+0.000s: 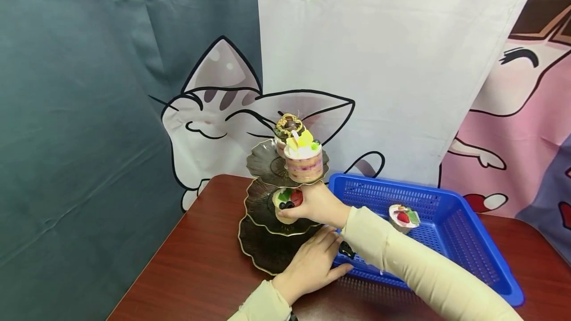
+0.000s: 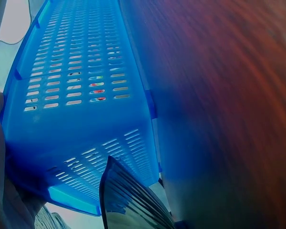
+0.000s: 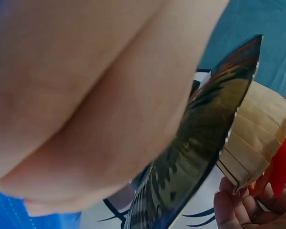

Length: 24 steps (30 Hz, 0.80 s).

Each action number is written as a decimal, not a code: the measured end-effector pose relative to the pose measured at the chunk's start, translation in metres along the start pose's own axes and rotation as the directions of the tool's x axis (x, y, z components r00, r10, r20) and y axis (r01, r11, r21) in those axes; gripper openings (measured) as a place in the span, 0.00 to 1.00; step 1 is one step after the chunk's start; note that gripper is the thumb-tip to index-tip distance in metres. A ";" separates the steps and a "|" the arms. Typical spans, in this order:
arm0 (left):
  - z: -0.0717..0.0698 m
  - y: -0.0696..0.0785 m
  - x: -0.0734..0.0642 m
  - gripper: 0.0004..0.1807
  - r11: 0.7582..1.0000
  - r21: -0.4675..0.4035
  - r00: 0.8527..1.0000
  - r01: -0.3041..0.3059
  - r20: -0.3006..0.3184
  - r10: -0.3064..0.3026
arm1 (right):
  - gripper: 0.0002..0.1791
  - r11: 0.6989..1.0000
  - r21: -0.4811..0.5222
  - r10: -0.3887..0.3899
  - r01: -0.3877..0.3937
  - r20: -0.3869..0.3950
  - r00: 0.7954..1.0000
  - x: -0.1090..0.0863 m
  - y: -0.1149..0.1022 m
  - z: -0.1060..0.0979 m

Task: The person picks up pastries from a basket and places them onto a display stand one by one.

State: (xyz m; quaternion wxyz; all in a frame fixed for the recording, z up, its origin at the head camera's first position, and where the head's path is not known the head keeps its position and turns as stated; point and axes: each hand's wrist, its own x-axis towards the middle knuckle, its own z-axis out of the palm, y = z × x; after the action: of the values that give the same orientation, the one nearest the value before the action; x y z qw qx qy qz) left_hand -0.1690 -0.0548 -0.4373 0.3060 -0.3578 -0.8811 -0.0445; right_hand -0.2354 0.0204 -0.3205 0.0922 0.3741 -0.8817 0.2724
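In the head view, my right hand (image 1: 318, 204) holds a fruit-topped cupcake (image 1: 284, 195) at the middle tier (image 1: 258, 207) of a dark, gold-rimmed cake stand. Strawberry, dark berries and a green leaf top it. The right wrist view shows fingers (image 3: 243, 210) and thumb around its pleated paper cup (image 3: 257, 126), beside a tier's scalloped edge (image 3: 205, 148). My left hand (image 1: 312, 261) rests on the near-left corner of a blue perforated basket (image 1: 473, 222), fingers extended and thumb spread along the near side. The left wrist view shows the basket wall (image 2: 76, 119) close by.
The top tier (image 1: 263, 162) carries a layered cake cup (image 1: 304, 162) and a chocolate-topped dessert (image 1: 287, 128) behind it, directly above my right hand. Another cupcake (image 1: 403, 218) sits inside the basket. Everything stands on a reddish-brown table (image 1: 178, 261) before a cartoon-printed curtain.
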 end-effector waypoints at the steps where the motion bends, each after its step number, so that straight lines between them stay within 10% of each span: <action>1: 0.000 0.000 0.000 0.32 1.000 0.000 1.000 0.001 0.004 -0.001 | 0.33 1.000 -0.010 0.002 -0.002 0.002 1.000 0.001 -0.001 0.001; 24: 0.000 -0.001 0.000 0.39 1.000 0.004 1.000 0.007 0.011 -0.007 | 0.34 0.997 -0.019 0.078 -0.078 0.025 0.997 0.004 -0.005 0.010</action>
State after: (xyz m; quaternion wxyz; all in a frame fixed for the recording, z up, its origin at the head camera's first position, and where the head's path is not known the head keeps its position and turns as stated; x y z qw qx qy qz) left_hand -0.1701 -0.0556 -0.4370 0.3016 -0.3543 -0.8842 -0.0417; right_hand -0.2342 0.0095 -0.3248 0.0736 0.3420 -0.8991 0.2633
